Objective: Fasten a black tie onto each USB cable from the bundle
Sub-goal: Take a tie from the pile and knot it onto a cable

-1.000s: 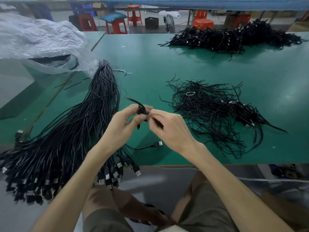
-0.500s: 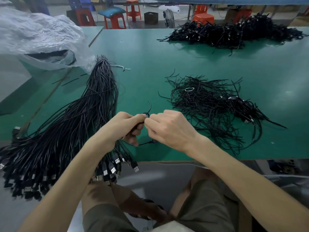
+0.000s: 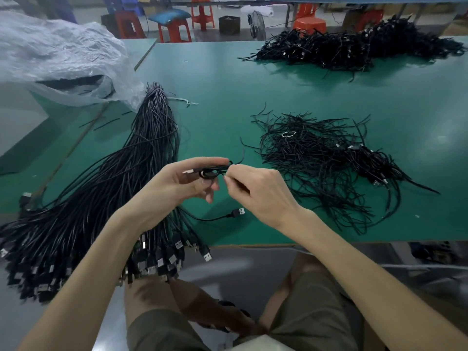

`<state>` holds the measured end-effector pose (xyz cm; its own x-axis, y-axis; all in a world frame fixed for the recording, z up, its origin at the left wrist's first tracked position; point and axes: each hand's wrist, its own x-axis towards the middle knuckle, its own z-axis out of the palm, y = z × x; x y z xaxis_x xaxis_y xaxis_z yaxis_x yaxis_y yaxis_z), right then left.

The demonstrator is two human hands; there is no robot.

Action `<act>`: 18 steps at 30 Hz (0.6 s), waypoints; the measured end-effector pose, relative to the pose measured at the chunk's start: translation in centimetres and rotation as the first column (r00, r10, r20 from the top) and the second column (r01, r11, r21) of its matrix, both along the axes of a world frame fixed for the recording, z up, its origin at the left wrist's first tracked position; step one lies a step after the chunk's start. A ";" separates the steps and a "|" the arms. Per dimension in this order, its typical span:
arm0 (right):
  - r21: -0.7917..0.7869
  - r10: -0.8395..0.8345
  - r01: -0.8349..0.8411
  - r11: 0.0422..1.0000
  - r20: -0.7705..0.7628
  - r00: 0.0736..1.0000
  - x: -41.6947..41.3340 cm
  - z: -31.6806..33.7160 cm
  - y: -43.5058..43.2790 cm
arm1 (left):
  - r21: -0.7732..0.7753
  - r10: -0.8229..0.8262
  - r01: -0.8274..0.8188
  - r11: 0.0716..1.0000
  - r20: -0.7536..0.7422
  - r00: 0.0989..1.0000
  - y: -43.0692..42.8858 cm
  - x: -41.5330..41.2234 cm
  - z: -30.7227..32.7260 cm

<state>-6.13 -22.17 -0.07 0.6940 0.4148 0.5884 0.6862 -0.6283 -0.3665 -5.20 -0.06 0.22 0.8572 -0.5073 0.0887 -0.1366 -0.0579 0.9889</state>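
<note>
Quick count from my seat: one USB cable (image 3: 209, 173) in my hands, one black tie (image 3: 235, 163) on it, one big bundle (image 3: 106, 198) of cables, two loose black piles and one plastic bag (image 3: 58, 59), all on one green table (image 3: 228, 92).

My left hand (image 3: 182, 181) has thumb and fingers curled round the cable. It's thin and black, wound into a small tight loop held just above the table's near half. My right hand (image 3: 260, 191) pinches the tie right where it meets the loop, and a thin tail of the tie sticks up past my fingertips. The free end of the cable drops down to its plug (image 3: 238, 212), black with a silver tip, lying flat on the table between my wrists.

The bundle lies to my left, its plugs hanging over the near edge. The nearer pile (image 3: 324, 163), thin loose strands, sits just right of my hands. The far pile (image 3: 354, 49) is well back, by the far edge. The bag is crumpled at the far left.
</note>
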 end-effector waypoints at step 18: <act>-0.029 -0.040 0.046 0.999 0.178 0.983 0.5 0.0 0.7 | 0.201 0.322 -0.436 0.877 0.427 0.845 -3.4 -0.4 0.5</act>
